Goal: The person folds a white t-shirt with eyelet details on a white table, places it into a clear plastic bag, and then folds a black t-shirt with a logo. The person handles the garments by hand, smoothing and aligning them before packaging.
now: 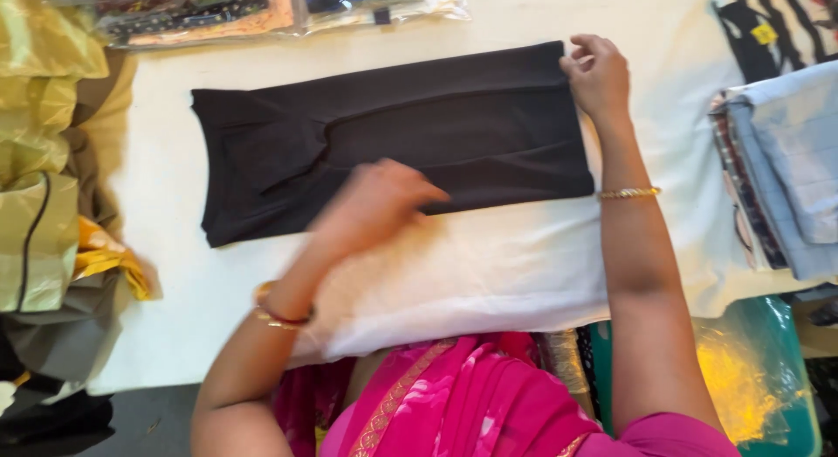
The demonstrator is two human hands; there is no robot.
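At nine o'clock, olive and yellow fabric (39,160) heaps at the edge of the white counter (489,274). At centre lies a folded black garment (393,134), flat and lengthwise. The left hand (375,204) rests blurred on its lower edge; I cannot tell how its fingers stand. At two o'clock the right hand (598,73) has fingers clamped on the garment's corner. At three o'clock sits a stack of folded cloth (786,160).

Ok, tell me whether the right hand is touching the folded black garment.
Touching. The head view shows the right hand gripping the right end of the folded black garment, fingers curled over its top corner.
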